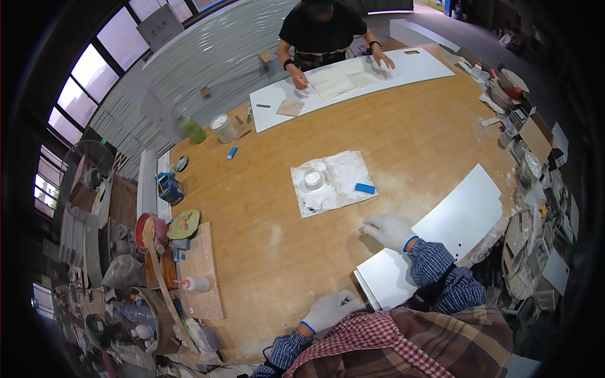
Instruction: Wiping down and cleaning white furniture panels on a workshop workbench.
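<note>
My right hand point(387, 231), in a white glove with a blue cuff, reaches left over the wooden table with its fingers stretched out and nothing in them. Under that forearm lies a stack of white panels point(384, 277); a long white panel point(460, 205) extends up to the right, with small dark holes. Close to my body, my left hand point(331, 312), also gloved, rests loosely at the table's near edge, beside the stack's corner, apparently holding nothing. Ahead of my hands, a stained white sheet point(343, 167) carries a small round white container point(312, 181) and a blue block point(365, 188).
Across the table a person point(321, 31) has both hands at a white panel point(416, 66) bearing pale sheets. A green bottle point(191, 130) and white tub point(223, 128) stand far left. Nearer left, a squeeze bottle point(196, 284) sits on a board point(205, 252). Clutter lines the right edge.
</note>
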Demonstrator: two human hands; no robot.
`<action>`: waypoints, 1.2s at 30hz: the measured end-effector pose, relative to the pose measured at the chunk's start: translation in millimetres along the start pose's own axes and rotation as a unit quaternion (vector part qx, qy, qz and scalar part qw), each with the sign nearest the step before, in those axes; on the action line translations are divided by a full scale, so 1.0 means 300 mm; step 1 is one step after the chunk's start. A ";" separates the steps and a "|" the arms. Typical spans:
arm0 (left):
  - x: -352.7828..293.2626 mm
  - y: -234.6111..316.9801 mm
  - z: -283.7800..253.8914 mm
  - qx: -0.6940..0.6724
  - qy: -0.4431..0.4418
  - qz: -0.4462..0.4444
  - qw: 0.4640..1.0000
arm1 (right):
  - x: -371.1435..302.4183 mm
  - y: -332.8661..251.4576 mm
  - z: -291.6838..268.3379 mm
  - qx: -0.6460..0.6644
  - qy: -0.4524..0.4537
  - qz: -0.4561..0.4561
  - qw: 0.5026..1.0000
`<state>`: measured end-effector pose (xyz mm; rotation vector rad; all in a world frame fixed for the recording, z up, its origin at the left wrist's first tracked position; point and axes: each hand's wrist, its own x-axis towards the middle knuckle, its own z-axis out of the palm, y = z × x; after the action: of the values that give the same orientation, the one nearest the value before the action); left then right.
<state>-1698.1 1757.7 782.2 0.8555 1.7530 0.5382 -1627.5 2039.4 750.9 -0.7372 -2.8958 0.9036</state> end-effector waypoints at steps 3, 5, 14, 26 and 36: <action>-0.005 0.005 0.001 -0.011 0.003 0.001 1.000 | -0.003 -0.009 -0.006 -0.011 -0.003 0.004 1.000; -0.008 0.012 0.002 -0.017 0.013 0.023 1.000 | -0.004 -0.017 -0.016 -0.009 -0.009 0.006 1.000; -0.009 0.009 0.011 0.001 0.017 0.051 0.999 | -0.004 -0.030 -0.028 0.002 -0.017 -0.008 1.000; -0.009 0.009 0.018 -0.017 0.005 0.036 0.999 | -0.005 -0.033 -0.030 -0.004 -0.018 0.001 1.000; 0.004 -0.004 0.032 -0.004 0.024 0.050 0.998 | -0.003 -0.033 -0.033 0.009 -0.020 -0.004 1.000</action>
<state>-1689.6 1757.3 777.4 0.9353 1.7563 0.6362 -1629.4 2037.1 764.8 -0.7135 -2.9185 0.9520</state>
